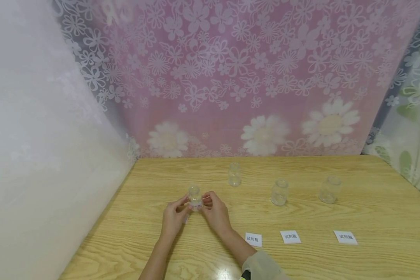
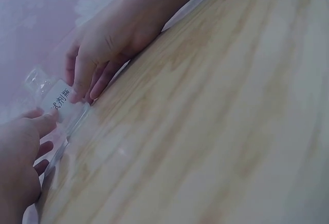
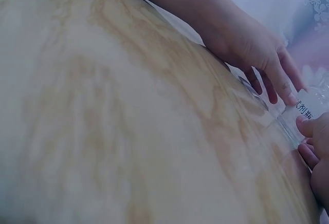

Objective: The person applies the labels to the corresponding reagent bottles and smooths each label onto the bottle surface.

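Note:
A small clear glass reagent bottle (image 1: 195,198) stands upright on the table between both hands. A white paper label (image 2: 60,100) with handwritten characters lies against its front. My left hand (image 1: 174,218) grips the bottle's left side, its thumb on the label's edge. From the other side my right hand (image 1: 217,214) holds the bottle, with thumb (image 3: 305,126) pressing the label's opposite edge. The fingertips behind the glass are partly hidden. Under the left hand shows a small pale piece (image 1: 186,219), too small to tell what it is.
Three more clear glass bottles stand farther back: one behind the hands (image 1: 234,175), one to the right (image 1: 279,192), one at far right (image 1: 330,189). Three white labels (image 1: 253,239) lie in a row nearer the front of the wooden table (image 1: 143,241). Flowered curtains (image 1: 210,77) hang around it.

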The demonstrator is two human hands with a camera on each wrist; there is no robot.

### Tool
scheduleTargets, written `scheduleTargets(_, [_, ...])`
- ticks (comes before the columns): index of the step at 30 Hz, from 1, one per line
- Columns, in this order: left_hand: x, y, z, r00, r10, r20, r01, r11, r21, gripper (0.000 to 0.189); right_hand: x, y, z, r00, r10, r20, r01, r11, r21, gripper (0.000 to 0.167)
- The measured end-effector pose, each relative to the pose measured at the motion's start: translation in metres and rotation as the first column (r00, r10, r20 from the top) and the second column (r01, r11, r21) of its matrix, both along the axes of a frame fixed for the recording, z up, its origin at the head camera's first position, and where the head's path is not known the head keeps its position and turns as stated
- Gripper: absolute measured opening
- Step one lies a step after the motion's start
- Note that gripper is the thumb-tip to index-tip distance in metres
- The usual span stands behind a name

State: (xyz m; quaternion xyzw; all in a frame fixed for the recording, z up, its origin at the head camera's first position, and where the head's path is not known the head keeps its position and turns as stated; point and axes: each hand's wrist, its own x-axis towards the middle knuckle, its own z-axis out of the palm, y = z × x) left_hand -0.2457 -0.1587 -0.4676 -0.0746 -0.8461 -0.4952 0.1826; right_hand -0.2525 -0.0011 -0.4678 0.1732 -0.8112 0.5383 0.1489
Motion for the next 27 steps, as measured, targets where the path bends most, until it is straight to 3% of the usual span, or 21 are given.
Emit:
scheduleTargets(7, [0.0001, -0.0021, 0.0005, 0.999, -0.024, 0.035, 0.022, 0.998, 0.059, 0.035, -0.0031, 0.0011, -0.0017, 1.000, -0.002, -0.017, 0.001, 1.000, -0.010, 0.027])
scheduleTargets(12, [0.0006, -0.0032, -0.0011, 0.998, -0.026, 0.057, 0.021, 0.997, 0.073, 0.032, -0.0029, 0.0008, -0.0031, 1.000, 0.008, 0.028, -0.007, 1.000, -0.028, 0.025])
scheduleTargets(16, [0.0005, -0.0033, -0.0013, 0.998, -0.017, 0.061, 0.013, 0.998, 0.065, 0.031, -0.0024, -0.0003, -0.0038, 0.998, 0.032, 0.053, -0.030, 0.999, -0.045, 0.036])
scheduleTargets(21, [0.0018, -0.0039, -0.0003, 0.997, -0.016, 0.070, 0.011, 0.998, 0.064, 0.031, -0.0019, -0.0037, -0.0038, 1.000, 0.010, -0.007, -0.010, 1.000, 0.022, 0.055])
scheduleTargets(23, [0.0020, -0.0040, -0.0001, 0.998, -0.017, 0.065, 0.013, 0.998, 0.062, 0.031, -0.0018, -0.0048, -0.0034, 0.998, -0.005, -0.065, 0.009, 0.998, 0.060, 0.054])
scheduleTargets(27, [0.0020, -0.0036, 0.0000, 0.998, -0.027, 0.053, 0.024, 0.998, 0.057, 0.031, -0.0010, -0.0037, -0.0022, 0.995, 0.000, -0.101, 0.007, 0.998, 0.066, 0.047])
